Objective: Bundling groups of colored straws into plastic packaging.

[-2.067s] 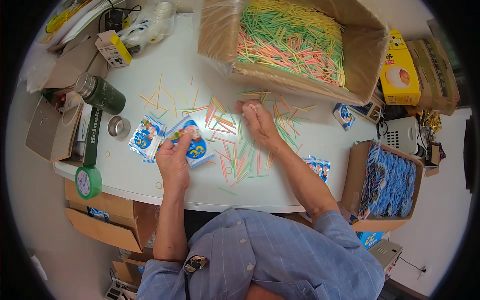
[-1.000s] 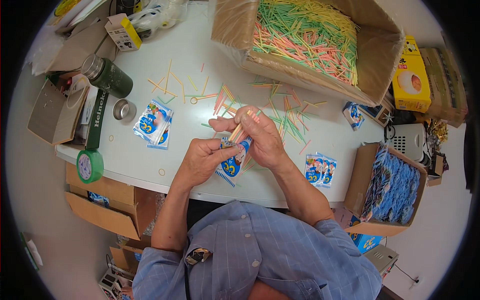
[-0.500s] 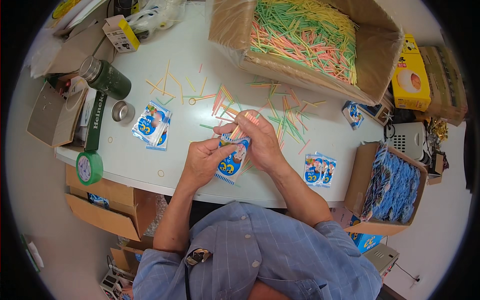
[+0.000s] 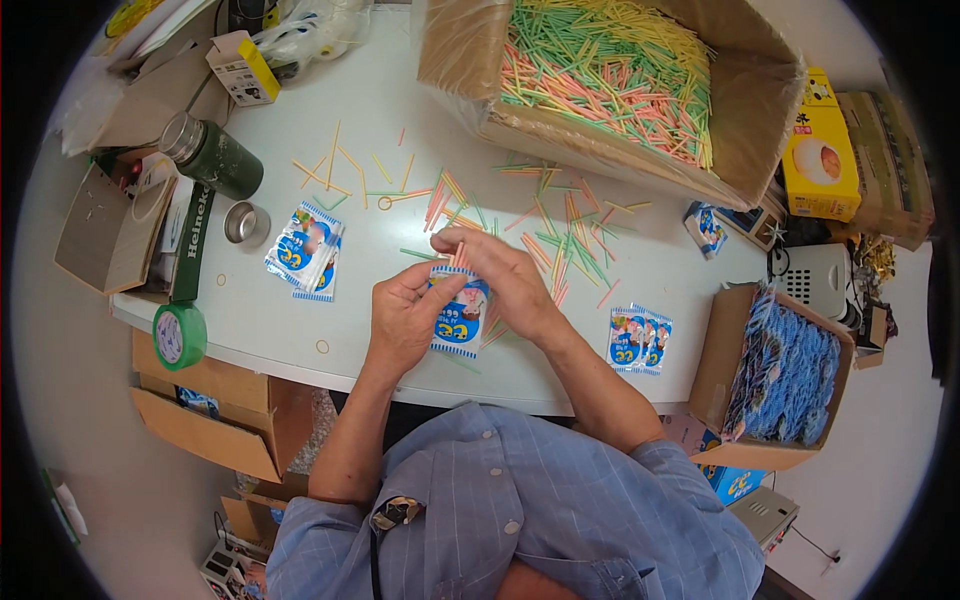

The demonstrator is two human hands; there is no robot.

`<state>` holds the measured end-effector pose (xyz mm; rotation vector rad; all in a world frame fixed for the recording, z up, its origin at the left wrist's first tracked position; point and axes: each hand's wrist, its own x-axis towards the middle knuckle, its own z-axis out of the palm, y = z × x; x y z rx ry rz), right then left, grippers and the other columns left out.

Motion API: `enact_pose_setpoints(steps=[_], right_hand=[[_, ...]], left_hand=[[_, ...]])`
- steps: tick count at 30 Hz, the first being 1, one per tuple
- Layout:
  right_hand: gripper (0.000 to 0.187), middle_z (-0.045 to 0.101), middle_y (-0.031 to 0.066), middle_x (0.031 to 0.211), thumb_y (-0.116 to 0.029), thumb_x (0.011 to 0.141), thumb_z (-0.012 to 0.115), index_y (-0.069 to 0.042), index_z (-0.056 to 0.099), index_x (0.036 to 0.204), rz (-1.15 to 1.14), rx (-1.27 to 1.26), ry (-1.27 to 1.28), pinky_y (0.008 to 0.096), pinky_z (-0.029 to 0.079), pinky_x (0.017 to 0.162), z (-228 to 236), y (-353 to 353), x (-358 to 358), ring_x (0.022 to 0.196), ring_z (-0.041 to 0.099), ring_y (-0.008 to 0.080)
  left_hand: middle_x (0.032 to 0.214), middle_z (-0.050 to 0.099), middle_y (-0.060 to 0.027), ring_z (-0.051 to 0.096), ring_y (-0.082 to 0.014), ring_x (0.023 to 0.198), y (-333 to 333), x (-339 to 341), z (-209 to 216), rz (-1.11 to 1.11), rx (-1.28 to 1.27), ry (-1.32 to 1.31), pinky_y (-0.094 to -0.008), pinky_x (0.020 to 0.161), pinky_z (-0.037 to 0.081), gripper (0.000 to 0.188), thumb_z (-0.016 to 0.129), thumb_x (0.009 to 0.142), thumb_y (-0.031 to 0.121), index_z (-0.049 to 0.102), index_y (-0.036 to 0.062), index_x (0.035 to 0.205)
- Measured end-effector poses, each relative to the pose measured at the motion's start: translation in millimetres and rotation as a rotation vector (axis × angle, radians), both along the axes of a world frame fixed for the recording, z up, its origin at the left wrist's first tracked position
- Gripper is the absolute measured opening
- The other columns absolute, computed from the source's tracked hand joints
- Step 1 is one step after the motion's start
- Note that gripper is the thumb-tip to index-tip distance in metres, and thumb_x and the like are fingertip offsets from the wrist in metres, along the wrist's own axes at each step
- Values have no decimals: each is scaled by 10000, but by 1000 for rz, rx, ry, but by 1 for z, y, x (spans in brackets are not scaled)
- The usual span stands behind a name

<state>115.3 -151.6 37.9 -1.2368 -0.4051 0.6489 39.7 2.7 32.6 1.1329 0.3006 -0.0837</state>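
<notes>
My left hand (image 4: 402, 318) is closed on the side of a blue and white packet (image 4: 458, 325), thumb across its front. Short pink and pale sticks (image 4: 459, 257) poke out of the packet's top edge. Over those stick ends lies my right hand (image 4: 508, 282), its fingers stretched out together and its palm against or close beside the sticks. Part of the packet's right side is hidden by that hand. Loose pink, green and yellow sticks (image 4: 575, 235) are scattered on the white table (image 4: 400, 120) beyond and beside my hands.
A big carton (image 4: 640, 175) of coloured sticks stands at the back right. Packets lie to the left (image 4: 304, 252) and right (image 4: 640, 340). A box of blue packets (image 4: 790, 375) is at the right edge. A green flask (image 4: 222, 160), metal cup (image 4: 245, 224) and green tape roll (image 4: 180, 335) stand left.
My right hand has gone from gripping the sticks to lying flat over their ends. The sticks stand lower in the packet, which is more upright. A few sticks now lie right of the hand.
</notes>
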Motion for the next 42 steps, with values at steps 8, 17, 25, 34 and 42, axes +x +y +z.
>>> enact_pose_setpoints(steps=[8, 17, 25, 34, 42], right_hand=[[466, 548, 186, 1374, -258, 1035, 490, 51, 521, 1382, -9, 149, 99, 347, 404, 1080, 2, 0, -9, 1305, 495, 225], [209, 724, 39, 933, -93, 865, 766, -1, 703, 1042, -136, -360, -271, 284, 520, 818, 3, -22, -18, 891, 659, 114], [143, 719, 56, 1002, -46, 883, 737, 0, 711, 1015, -145, -182, -178, 255, 509, 788, -14, -32, -18, 885, 640, 99], [182, 721, 61, 951, -114, 892, 735, -7, 716, 1038, -196, -363, -67, 240, 500, 664, 20, -94, -15, 794, 646, 79], [201, 682, 46, 768, -153, 857, 747, 23, 715, 949, -171, -1049, -24, 276, 475, 589, 20, -232, -31, 692, 593, 73]], left_hand=[[974, 736, -107, 688, -104, 817, -4, -2, -6, 116, -8, -78, -228, 711, 568, 223, 668, 955, 59, 680, -48, 1151], [1070, 721, -99, 661, -165, 1034, -5, -2, 5, 110, 236, -325, -303, 930, 518, 306, 707, 894, 3, 662, -24, 1195], [1038, 715, -92, 679, -146, 887, 14, -15, -25, -39, 318, -101, -265, 828, 541, 354, 746, 844, -4, 666, -15, 1188], [1009, 704, -127, 667, -233, 884, 56, -15, 8, 205, 907, 56, -352, 769, 533, 352, 790, 840, 174, 678, 15, 1133], [1093, 670, -188, 590, -392, 1001, 158, 5, -38, 240, 1892, 155, -490, 844, 473, 438, 748, 850, 264, 635, -29, 1155]])
